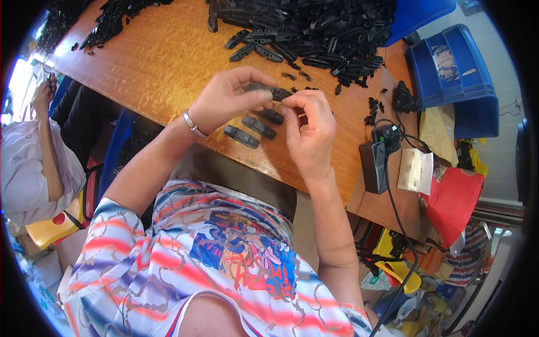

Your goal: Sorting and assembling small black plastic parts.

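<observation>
Between my two hands, over the wooden table [168, 62], is a small elongated black plastic part [279, 93]. My left hand [233, 95] pinches its left end with thumb and forefinger. At its right end the thumb and forefinger of my right hand [310, 126] close together; whether they hold a smaller piece there is hidden. Just below my hands lie several similar black parts in a slanting row, among them one nearest the table edge [241, 136] and another beside it [259, 127]. My right hand partly covers the far end of this row.
A large heap of black plastic parts [314, 33] covers the far side, with tiny black pieces [373, 109] scattered nearby. At right stand a blue bin [455, 73], a black power adapter with cables [388, 136] and a red sheet [453, 194]. Another person [39, 163] sits at left.
</observation>
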Motion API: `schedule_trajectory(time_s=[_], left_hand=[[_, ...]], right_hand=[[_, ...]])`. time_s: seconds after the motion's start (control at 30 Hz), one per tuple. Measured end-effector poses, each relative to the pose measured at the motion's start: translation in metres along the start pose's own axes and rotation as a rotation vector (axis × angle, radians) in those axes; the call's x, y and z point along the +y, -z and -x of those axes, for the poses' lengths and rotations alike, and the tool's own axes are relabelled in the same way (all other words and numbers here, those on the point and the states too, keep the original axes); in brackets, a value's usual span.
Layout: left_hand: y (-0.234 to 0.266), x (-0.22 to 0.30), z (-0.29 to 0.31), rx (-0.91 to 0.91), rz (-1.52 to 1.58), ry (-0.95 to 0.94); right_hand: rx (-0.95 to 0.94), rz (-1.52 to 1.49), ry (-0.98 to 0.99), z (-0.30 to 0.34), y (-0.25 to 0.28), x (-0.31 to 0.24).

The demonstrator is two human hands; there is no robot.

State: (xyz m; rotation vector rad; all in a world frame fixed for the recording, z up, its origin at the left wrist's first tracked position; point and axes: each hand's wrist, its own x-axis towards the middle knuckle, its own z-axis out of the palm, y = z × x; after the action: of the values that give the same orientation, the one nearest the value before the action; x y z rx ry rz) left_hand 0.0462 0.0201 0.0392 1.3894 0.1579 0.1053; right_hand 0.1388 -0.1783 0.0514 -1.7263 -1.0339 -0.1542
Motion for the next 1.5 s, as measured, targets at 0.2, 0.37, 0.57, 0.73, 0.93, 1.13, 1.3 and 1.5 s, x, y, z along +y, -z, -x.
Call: schedule_trajectory(time_s=[0.2,0.37,0.57,0.73,0.93,1.13,1.3,1.5], left_hand=[[-0.005,-0.023,0.005,-0.006,0.542,0.072],[-0.009,-0.031,0.013,-0.098,0.741,0.058],[-0.003,-0.034,0.018,-0.237,0.708,0.127],[-0.001,-0.034,0.022,-0.027,0.582,0.128],[-0.004,-0.03,0.024,0.03,0.402,0.1],[-0.003,-0.031,0.028,0.066,0.319,0.027],[-0.012,-0.028,0.032,0.085,0.229,-0.042],[-0.018,-0.017,0.053,0.164,-0.2,-0.098]], right_hand=[[0.027,-0.105,-0.043,-0.003,-0.006,-0.001],[-0.008,-0.162,-0.136,-0.002,-0.011,0.0],[-0.083,-0.251,-0.27,0.001,-0.015,-0.002],[-0.044,-0.247,-0.326,0.006,-0.013,-0.009],[-0.064,-0.191,-0.225,0.01,-0.018,-0.008],[-0.127,-0.091,-0.219,0.009,-0.017,-0.014],[-0.135,-0.142,-0.278,0.016,-0.021,-0.014],[-0.165,-0.124,-0.429,0.031,-0.039,-0.009]])
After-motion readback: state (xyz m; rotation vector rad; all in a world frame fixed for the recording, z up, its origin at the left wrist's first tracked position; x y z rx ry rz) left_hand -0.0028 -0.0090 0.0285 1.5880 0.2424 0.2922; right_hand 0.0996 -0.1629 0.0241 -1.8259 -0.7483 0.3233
